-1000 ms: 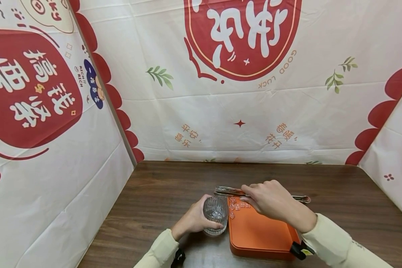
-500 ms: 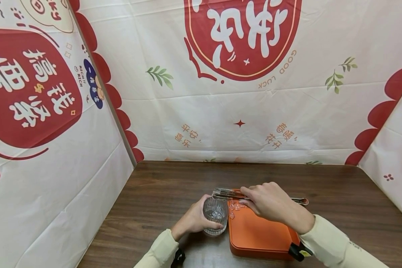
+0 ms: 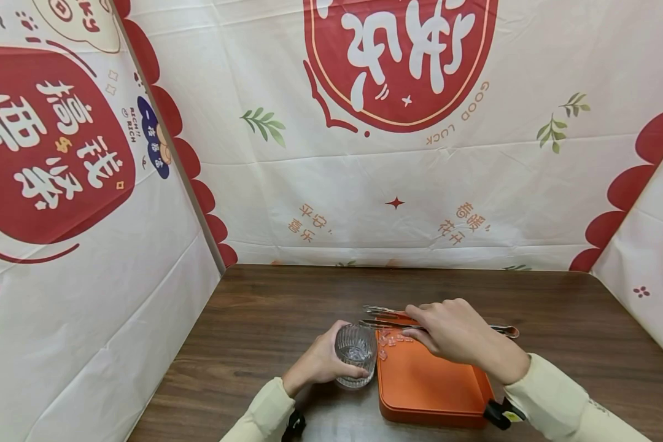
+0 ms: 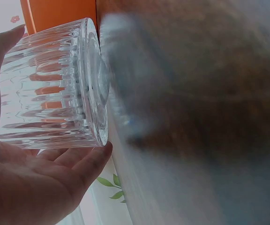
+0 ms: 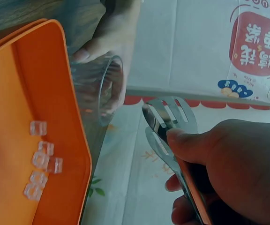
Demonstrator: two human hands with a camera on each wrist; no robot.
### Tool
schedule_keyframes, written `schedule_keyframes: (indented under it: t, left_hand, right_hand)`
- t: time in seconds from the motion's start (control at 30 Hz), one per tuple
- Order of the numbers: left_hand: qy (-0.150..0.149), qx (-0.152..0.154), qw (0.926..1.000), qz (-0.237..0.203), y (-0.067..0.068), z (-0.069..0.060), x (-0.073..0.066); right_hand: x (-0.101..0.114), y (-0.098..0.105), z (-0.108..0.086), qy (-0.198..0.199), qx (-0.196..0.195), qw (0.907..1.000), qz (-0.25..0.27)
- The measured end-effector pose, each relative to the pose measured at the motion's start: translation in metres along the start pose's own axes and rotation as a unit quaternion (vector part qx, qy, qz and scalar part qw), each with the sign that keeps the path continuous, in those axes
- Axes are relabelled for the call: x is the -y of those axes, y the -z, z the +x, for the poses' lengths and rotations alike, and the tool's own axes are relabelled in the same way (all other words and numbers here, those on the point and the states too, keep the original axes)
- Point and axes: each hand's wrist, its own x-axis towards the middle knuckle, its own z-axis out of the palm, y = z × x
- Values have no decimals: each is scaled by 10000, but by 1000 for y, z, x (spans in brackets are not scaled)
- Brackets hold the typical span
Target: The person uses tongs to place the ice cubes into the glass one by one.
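Observation:
A clear ribbed glass [image 3: 356,355] stands on the table against the left side of the orange tray [image 3: 431,416]; my left hand [image 3: 323,359] grips it around its side, thumb in front. My right hand [image 3: 464,334] holds metal tongs [image 3: 389,323] over the tray's far left corner, close to the glass rim. In the right wrist view the slotted tong heads [image 5: 170,117] stand a little apart, with nothing visible between them. Several small clear cubes [image 5: 40,159] lie in the tray. Something clear shows inside the glass, but its details cannot be told.
The dark wooden table [image 3: 265,307] reaches back to a white printed cloth [image 3: 331,184]. Another printed cloth [image 3: 143,276] hangs along the table's left side, and one more [image 3: 652,258] along the right.
My right hand first moved the tongs slightly left to the glass rim, then back to the right, and the tong tips have spread apart. My left hand and the glass stayed in place.

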Motion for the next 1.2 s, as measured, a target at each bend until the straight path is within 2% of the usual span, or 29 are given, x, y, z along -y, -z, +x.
schedule_keyframes:
  t: [0.47,0.77,1.03,1.2]
  left_hand:
    - [1,-3,10000,80,1,0,0]
    - [-54,-12,9999,123,1,0,0]
    - [-4,-6,9999,168,1,1,-1]
    - [97,-27,9997,216,1,0,-1]
  right_hand:
    - [-21,-5,-17,-189,381,9991,-71]
    - [-25,-8,-20,-439,1132,9926,37]
    - [-22,-22,-20,-478,1941,9797,126]
    - [-20,-30,-21,-435,2063,9774,173]
